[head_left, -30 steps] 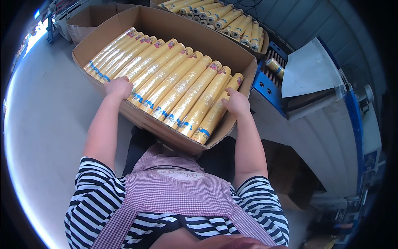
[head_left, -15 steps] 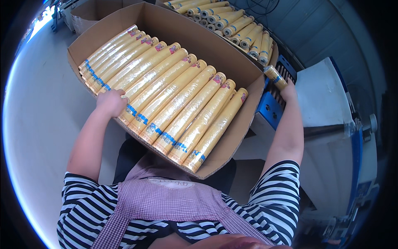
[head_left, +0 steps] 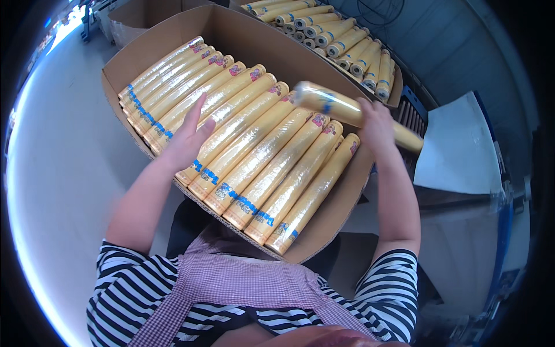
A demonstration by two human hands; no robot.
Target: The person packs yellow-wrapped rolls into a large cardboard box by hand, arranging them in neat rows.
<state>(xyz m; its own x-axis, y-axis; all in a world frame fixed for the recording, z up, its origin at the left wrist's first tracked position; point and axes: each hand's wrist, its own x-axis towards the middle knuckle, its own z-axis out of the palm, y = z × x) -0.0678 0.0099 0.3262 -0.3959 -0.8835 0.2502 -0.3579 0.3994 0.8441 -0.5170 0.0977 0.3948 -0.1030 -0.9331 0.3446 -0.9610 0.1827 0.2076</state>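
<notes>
A yellow shrink-wrapped roll (head_left: 332, 105) with blue print is in my right hand (head_left: 378, 126), which grips it around the middle. It hangs tilted over the right wall of a cardboard box (head_left: 341, 222). Beneath my left hand (head_left: 191, 136) lie several yellow wrapped rolls (head_left: 254, 136), packed side by side on a slant in that box. The left hand's fingers are apart and hold nothing; its palm faces the right. My right fingertips are partly hidden behind the held roll.
Beyond the box, another carton (head_left: 399, 87) holds a pile of similar rolls (head_left: 347, 43). A blue-edged machine with a slotted rack (head_left: 411, 118) and a white sheet (head_left: 459, 147) stands at the right. At the far left is an open brown carton (head_left: 130, 26).
My right hand has brought the roll from the slotted rack leftward to the box. My left hand has let go of the box's near edge and risen over the rolls, opening.
</notes>
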